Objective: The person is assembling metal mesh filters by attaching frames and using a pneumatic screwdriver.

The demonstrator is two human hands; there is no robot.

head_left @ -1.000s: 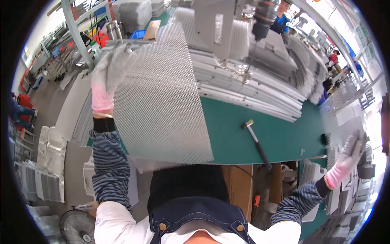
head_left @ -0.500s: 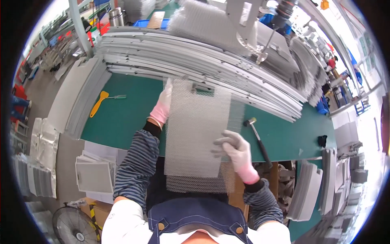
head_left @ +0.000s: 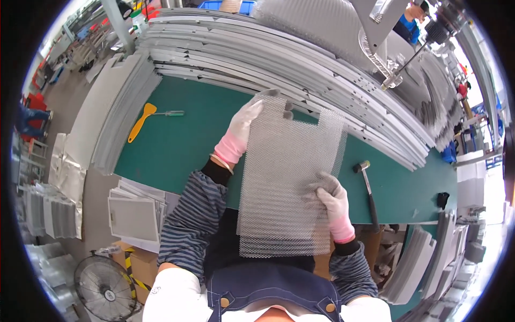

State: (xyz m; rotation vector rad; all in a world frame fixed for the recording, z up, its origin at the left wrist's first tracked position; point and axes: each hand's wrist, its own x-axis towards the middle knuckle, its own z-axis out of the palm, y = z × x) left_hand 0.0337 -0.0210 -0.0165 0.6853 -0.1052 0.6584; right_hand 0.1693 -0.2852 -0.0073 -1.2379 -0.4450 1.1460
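In front of me I hold a grey wire mesh sheet (head_left: 284,177) with a notch cut into its far edge. More than one layer seems to overlap, since a second edge shows along the near end and the right side. My left hand (head_left: 244,126), in a white glove with a pink cuff, grips the far left corner; its grey fingertips show through the notch. At the right edge, my right hand (head_left: 333,204), gloved alike, pinches the mesh, with its fingers partly smeared by motion.
On the green table (head_left: 177,145) lie a yellow scraper (head_left: 140,122), a small screwdriver (head_left: 173,113) and a hammer (head_left: 370,193). Long grey metal profiles (head_left: 279,59) are stacked along the back. Grey panels (head_left: 120,107) stand at the left. A power driver (head_left: 440,32) hangs at the upper right.
The view has shifted, so the table's things sit further right and down. The mesh has turned slightly, and its notch is now open at the far edge, with my left fingers showing there.
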